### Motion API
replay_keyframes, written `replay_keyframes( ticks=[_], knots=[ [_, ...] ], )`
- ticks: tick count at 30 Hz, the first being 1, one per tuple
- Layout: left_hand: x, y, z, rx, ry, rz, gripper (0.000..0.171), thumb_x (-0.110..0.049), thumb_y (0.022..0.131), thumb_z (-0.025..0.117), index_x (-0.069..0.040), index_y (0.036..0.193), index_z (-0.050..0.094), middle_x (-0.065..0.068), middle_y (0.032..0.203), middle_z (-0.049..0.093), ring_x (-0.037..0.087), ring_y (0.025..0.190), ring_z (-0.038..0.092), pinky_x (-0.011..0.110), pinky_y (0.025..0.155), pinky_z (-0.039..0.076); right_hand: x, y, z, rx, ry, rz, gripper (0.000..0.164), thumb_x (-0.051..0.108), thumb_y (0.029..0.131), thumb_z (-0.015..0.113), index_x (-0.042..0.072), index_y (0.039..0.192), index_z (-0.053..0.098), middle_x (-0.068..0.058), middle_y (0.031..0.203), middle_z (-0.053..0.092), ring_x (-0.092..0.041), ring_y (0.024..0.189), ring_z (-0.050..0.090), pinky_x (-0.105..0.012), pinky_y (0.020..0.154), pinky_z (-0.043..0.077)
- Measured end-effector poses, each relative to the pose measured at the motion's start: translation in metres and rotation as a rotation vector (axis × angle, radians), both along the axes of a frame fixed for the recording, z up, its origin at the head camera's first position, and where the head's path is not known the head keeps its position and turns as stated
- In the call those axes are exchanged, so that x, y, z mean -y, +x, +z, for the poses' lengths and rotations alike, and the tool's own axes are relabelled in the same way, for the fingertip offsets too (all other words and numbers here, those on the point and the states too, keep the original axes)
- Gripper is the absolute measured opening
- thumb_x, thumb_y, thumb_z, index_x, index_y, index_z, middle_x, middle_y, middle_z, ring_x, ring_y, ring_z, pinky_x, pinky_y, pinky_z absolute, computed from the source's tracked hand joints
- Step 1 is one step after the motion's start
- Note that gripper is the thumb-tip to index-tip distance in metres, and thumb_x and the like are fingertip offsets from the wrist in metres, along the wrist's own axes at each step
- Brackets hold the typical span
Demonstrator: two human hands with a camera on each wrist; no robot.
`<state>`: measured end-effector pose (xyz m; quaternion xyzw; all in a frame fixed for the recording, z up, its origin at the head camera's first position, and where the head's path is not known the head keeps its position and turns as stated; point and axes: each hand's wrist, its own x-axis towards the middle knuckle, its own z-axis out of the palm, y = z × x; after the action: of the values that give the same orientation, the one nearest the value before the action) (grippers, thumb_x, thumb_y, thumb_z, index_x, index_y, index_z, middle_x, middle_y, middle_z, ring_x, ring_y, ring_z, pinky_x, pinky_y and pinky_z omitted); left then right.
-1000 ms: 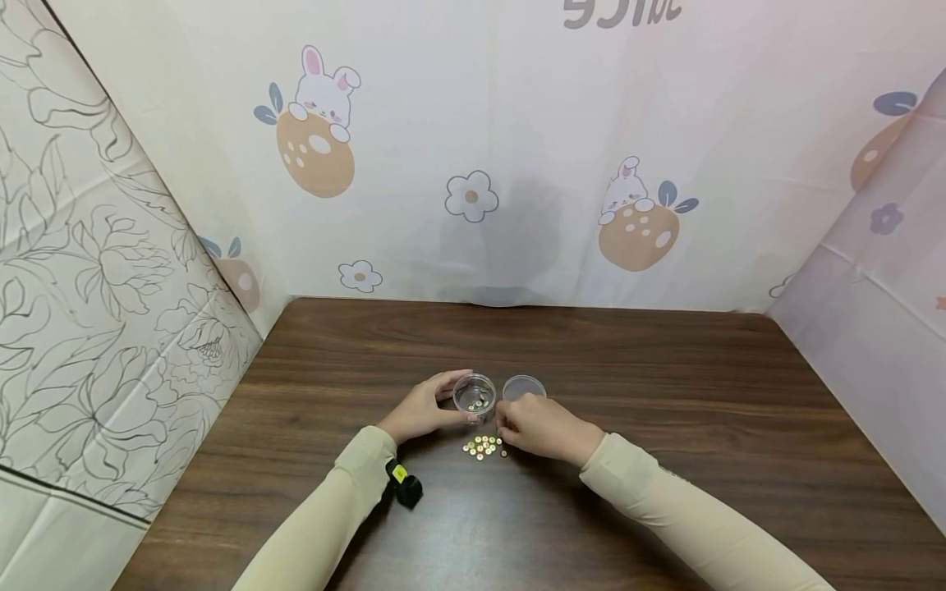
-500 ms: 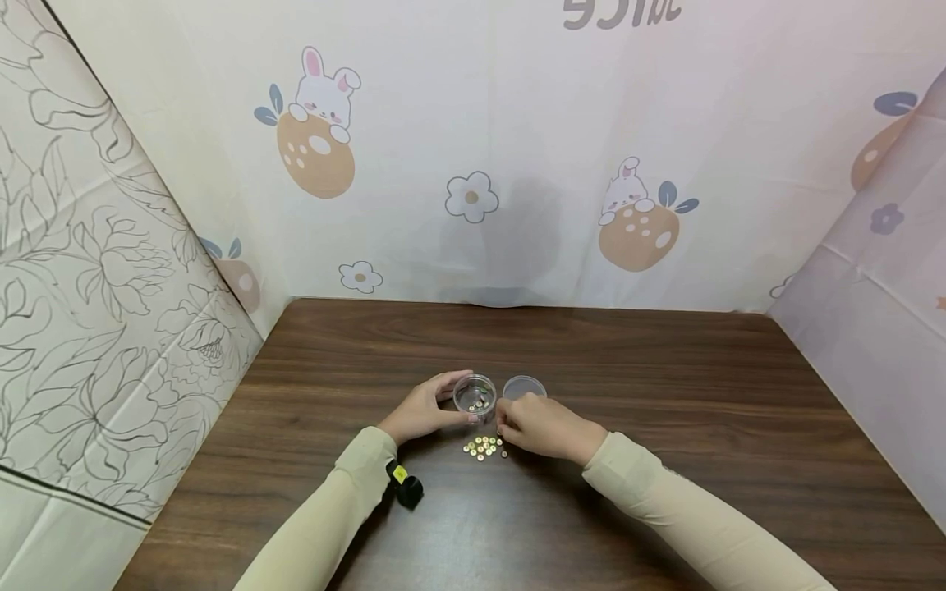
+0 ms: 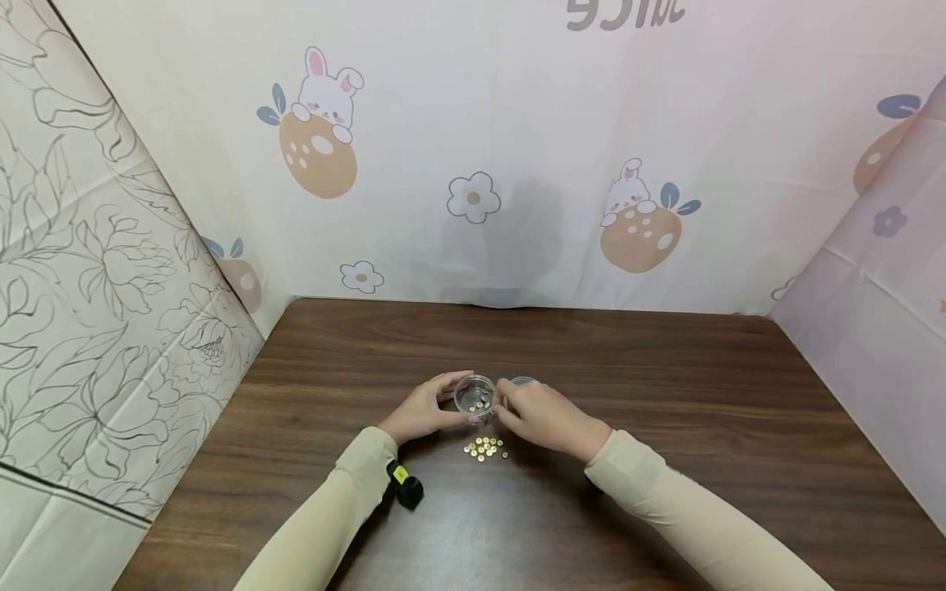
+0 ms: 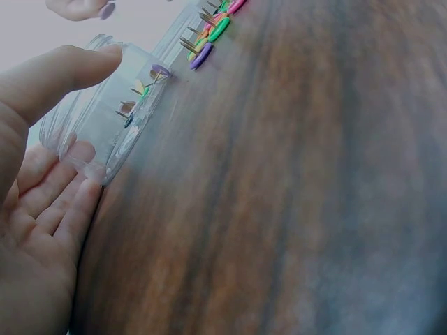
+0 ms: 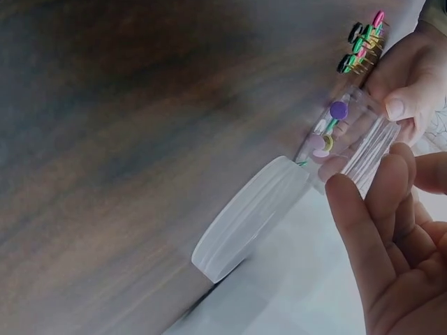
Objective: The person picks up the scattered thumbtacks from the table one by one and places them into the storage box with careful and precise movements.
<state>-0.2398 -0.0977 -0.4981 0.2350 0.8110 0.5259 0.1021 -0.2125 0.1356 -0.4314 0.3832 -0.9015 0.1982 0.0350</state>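
Observation:
My left hand (image 3: 421, 409) holds a small clear plastic jar (image 4: 91, 125) from the side, its thumb and fingers round the wall. Inside the jar are several thumbtacks, among them a purple thumbtack (image 5: 339, 110). At the jar's rim is my right hand (image 3: 543, 417), its fingertips close together. A purple-grey round head (image 4: 107, 10) shows at those fingertips in the left wrist view, apparently a pinched thumbtack; its pin is hidden. On the table in front of the jar lies a pile of coloured thumbtacks (image 3: 482, 448), pins upward.
A translucent round lid (image 5: 244, 220) lies on the table right of the jar, mostly covered by my right hand in the head view. The dark wooden table (image 3: 665, 353) meets patterned cloth walls. A black device (image 3: 406, 488) with a yellow patch sits by my left wrist.
My right hand has risen from beside the thumbtack pile to the jar's rim and now covers most of the lid. The left hand and jar have stayed in place.

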Motion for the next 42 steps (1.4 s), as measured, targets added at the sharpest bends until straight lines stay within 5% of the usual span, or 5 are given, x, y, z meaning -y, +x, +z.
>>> replay_keyframes(
  ticks=[24,34,42],
  knots=[
    [0.0,0.0,0.001,0.0,-0.022,-0.001,0.079,-0.042,0.072,0.078,-0.023,0.14,0.042,-0.007,0.134,0.048,0.009,0.116,0.048,0.043,0.1,0.043,0.02,-0.007,0.003,0.039,-0.031,-0.022,0.005,0.012,0.089,0.057,0.014,0.088,0.062,0.011,0.067,0.059,0.003,0.05,0.045,-0.019,0.046,0.044],
    [0.0,0.001,0.002,-0.005,-0.012,-0.022,0.078,-0.04,0.074,0.077,-0.021,0.141,0.041,-0.005,0.134,0.048,0.009,0.116,0.048,0.044,0.1,0.043,0.02,-0.006,0.004,0.083,-0.01,-0.032,0.016,0.016,0.093,0.054,0.01,0.104,0.064,0.012,0.062,0.055,0.001,0.045,0.041,-0.019,0.042,0.041],
    [0.001,0.0,0.001,-0.017,-0.017,-0.007,0.079,-0.044,0.072,0.078,-0.023,0.139,0.043,-0.006,0.133,0.05,0.009,0.115,0.049,0.042,0.1,0.042,0.015,-0.004,0.006,0.067,-0.003,-0.042,0.011,0.017,0.091,0.055,0.014,0.097,0.064,0.013,0.064,0.055,0.002,0.047,0.043,-0.019,0.044,0.043]
  ],
)
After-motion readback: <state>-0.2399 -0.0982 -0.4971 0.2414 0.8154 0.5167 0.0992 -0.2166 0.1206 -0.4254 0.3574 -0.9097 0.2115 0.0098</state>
